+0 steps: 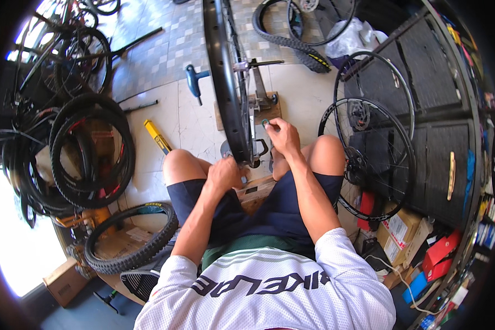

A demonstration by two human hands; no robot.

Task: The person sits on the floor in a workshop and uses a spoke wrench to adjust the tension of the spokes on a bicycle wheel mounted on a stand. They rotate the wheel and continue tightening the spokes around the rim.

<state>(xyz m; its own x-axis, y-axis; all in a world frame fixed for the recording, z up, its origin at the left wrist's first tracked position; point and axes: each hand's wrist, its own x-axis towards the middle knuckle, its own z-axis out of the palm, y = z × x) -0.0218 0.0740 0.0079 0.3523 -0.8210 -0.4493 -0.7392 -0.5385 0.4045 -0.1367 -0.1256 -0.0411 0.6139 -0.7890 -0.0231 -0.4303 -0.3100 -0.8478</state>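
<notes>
A bicycle wheel with a black rim (221, 82) stands upright in a truing stand (259, 83) between my knees. The stand rests on a wooden board (278, 113). To the right of the spokes, my right hand (285, 137) pinches a small round green spoke wrench (265, 122) between thumb and fingertips. My left hand (223, 177) is at the rim's near end, its fingers curled low beside the stand's caliper arm (260, 149). What those fingers hold, if anything, is hidden. A blue T-handled tool (194, 81) appears just left of the rim.
On the floor at left lies a yellow tool or box (157, 136). Several tires (93, 151) hang at far left, another tire (131, 264) lying below them. Two wheels (393, 212) lean against dark cabinets (434, 165) at right. A knobby tire (291, 43) lies ahead, near a cardboard box (401, 234) further right.
</notes>
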